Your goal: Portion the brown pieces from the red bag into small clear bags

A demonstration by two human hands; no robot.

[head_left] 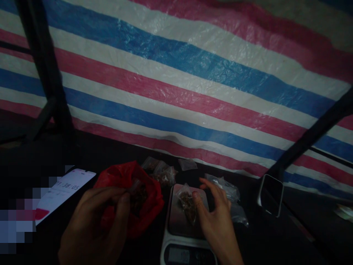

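Observation:
My left hand (100, 221) is over the near side of a red plastic bag (150, 217), thumb and forefinger pinched together. A pale, see-through bit shows at the fingertips, too dim to name. Inside the red bag lie brown, dried-looking pieces (140, 197). My right hand (213, 211) is above a small digital scale (176, 224), its fingers apart. Its thumb tip is at the edge of a small clear bag (187, 202) of brown pieces lying on the scale's metal plate. The scale's display (178, 254) is lit.
Several small filled clear bags (165, 176) lie behind the red bag. A flat clear bag (188, 164) is near the striped sheet (176, 92). More clear bags (238, 213) lie right of the scale. A lit phone (66, 191) is at left, a dark-screened device (271, 195) at right.

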